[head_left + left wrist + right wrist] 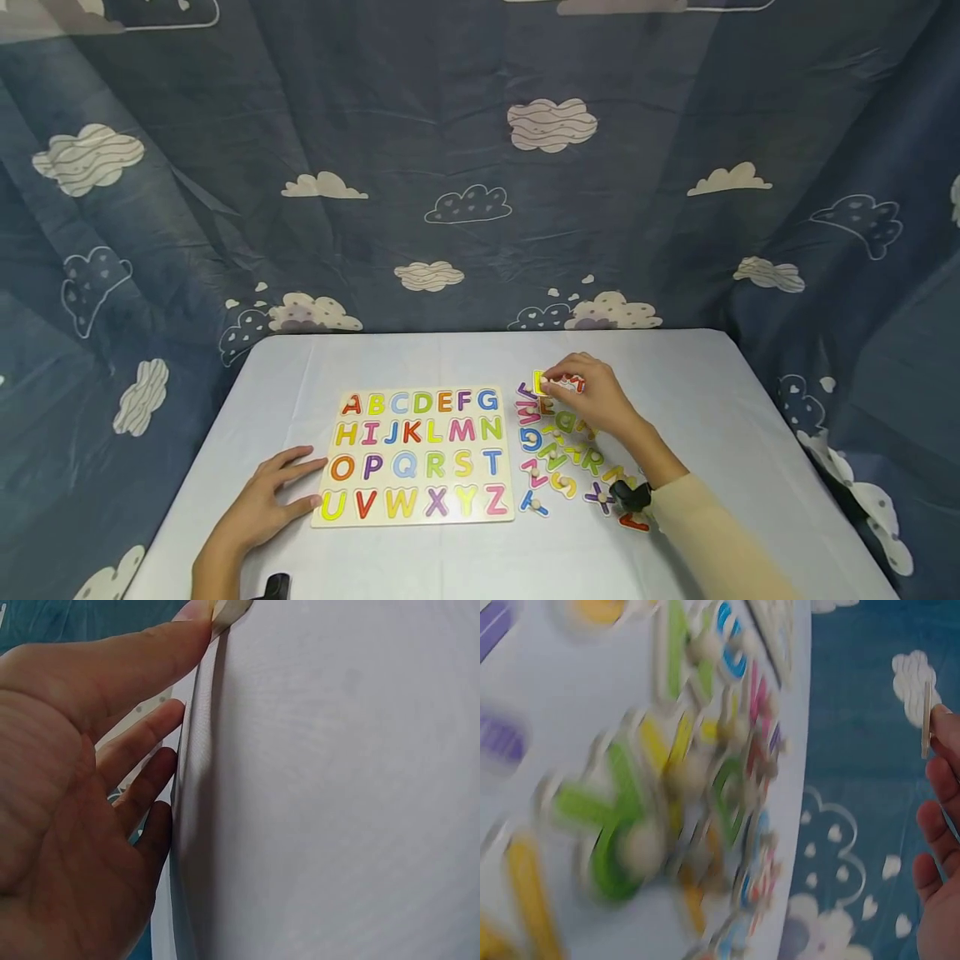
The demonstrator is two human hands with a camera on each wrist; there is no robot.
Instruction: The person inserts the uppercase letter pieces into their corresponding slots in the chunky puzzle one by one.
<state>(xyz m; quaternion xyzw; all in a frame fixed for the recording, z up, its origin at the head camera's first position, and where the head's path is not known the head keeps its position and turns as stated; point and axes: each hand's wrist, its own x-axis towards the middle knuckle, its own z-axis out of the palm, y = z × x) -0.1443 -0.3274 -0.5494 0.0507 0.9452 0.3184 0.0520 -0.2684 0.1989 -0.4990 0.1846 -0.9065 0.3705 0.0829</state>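
A wooden alphabet puzzle board (pixel 412 523) with colourful letters A to Z lies on the white table. My left hand (pixel 258 508) lies at its left side, fingers extended, with thumb tip and index fingertip right at the board's edge. In the left wrist view, the left thumb (pixel 112 671) reaches the edge at the top. My right hand (pixel 592 392) pinches a yellow letter piece (pixel 538 382) above the far end of the loose letters. Seen edge-on in the right wrist view, the thin piece (pixel 927 720) sits at the fingertips; which letter it is, I cannot tell.
Several loose knobbed letter pieces lie right of the board, among them a blue G (pixel 530 439), a blue T (pixel 534 502), a purple X (pixel 599 497) and a yellow S (pixel 562 484). Dark cloth with clouds (pixel 551 125) hangs behind the table (pixel 420 567).
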